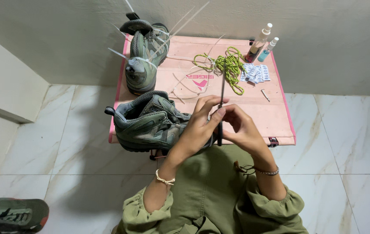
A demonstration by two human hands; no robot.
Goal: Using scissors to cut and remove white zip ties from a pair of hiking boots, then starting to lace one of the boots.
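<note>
Both hands pinch a thin dark lace: left hand (202, 123), right hand (239, 128), over near shoe (150, 121); far shoe (143, 54) zip-tied, green lace (230, 65) loose on pink table (276, 117), lacing barely begun

Glossy marble floor (349, 143) at lower right; matt pink cloth worktop (276, 117); olive shoe (150, 123) of rough mesh and suede; smooth plastic bottles (260, 43).

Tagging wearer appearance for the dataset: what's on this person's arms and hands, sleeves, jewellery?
Both arms wear olive-green sleeves pushed up and gathered into elastic cuffs near the elbows, forearms bare. The left hand has a thin pale beaded bracelet at the wrist. The right hand has a thin dark-and-silver bracelet with a dark cord loop beside it. No gloves, no rings visible.
</note>
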